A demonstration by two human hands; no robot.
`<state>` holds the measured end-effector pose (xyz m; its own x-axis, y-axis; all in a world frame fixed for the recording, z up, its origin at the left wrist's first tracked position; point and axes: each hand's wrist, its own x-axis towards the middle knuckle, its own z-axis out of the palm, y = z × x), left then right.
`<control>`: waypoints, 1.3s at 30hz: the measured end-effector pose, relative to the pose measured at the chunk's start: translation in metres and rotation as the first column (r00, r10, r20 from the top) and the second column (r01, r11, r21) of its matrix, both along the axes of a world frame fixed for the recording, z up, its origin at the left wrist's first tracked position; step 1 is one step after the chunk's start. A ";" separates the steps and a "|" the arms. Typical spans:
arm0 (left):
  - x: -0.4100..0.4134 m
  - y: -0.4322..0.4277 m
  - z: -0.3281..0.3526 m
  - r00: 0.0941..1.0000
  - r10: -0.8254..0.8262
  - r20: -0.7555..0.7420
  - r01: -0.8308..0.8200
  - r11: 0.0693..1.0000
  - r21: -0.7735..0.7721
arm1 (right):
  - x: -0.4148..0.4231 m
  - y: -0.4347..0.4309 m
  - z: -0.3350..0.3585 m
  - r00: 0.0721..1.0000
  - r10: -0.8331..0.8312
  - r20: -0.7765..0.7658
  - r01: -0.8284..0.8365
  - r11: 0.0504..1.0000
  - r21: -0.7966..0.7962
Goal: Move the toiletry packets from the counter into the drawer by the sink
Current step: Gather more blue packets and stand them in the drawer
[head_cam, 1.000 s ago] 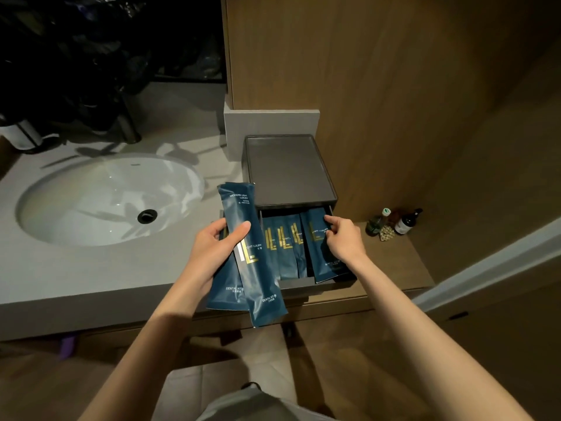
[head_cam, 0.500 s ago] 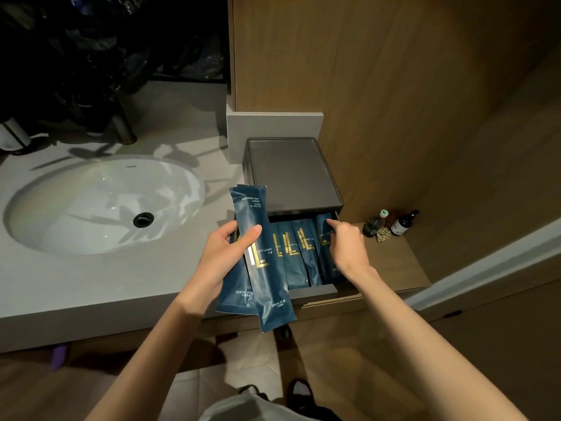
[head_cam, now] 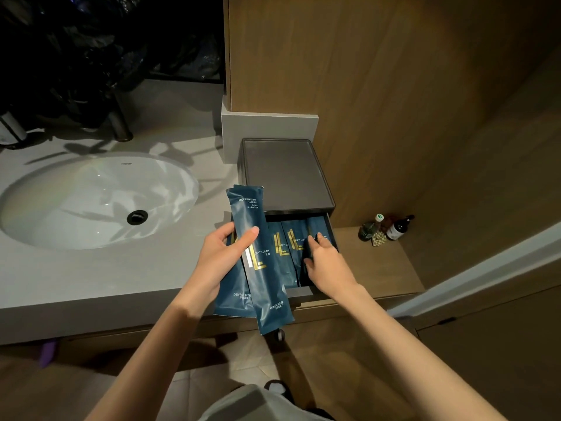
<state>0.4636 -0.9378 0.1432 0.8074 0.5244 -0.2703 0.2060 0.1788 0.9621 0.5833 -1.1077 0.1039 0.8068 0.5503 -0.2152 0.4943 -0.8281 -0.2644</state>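
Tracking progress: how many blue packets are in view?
5 packets: two overlapping in the left hand; three side by side in the open drawer, rightmost under the right hand. More may be hidden.

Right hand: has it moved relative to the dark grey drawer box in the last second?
Yes. The right hand slid away from the dark grey drawer box, toward the person and slightly left.

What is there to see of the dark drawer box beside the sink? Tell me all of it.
The drawer box is a dark, smooth-looking case with a flat, rimmed top, standing on the grey counter right of the sink, beside the wooden wall. Its drawer is pulled out toward the person and holds dark blue packets lying side by side. The right hand reaches in, fingers touching the rightmost packets.
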 end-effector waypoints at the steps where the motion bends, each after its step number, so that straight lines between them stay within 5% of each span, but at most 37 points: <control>1: 0.001 -0.001 0.000 1.000 -0.003 -0.004 0.003 1.000 -0.002 | 0.001 0.000 -0.003 1.000 -0.006 -0.023 0.006 1.000 -0.006; 10: 0.003 -0.007 -0.003 1.000 0.009 0.014 -0.009 1.000 -0.003 | 0.011 0.004 -0.005 0.985 0.035 -0.169 -0.043 0.998 -0.047; 16: 0.004 -0.003 -0.007 0.997 0.074 0.002 -0.074 0.996 0.057 | 0.028 -0.003 0.000 0.963 0.270 -0.018 -0.268 0.961 0.071; 21: 0.003 0.002 -0.007 0.993 0.115 -0.005 -0.115 0.991 0.072 | 0.047 0.010 0.006 0.837 0.540 -0.087 -0.545 0.813 -0.203; 27: 0.006 0.001 -0.004 0.987 0.159 -0.016 -0.158 0.985 0.066 | 0.062 0.018 0.011 0.772 0.596 -0.220 -0.628 0.661 -0.411; 39: 0.010 -0.005 -0.002 0.982 0.189 -0.020 -0.188 0.981 0.048 | 0.072 0.017 0.001 0.780 0.572 -0.256 -0.626 0.719 -0.301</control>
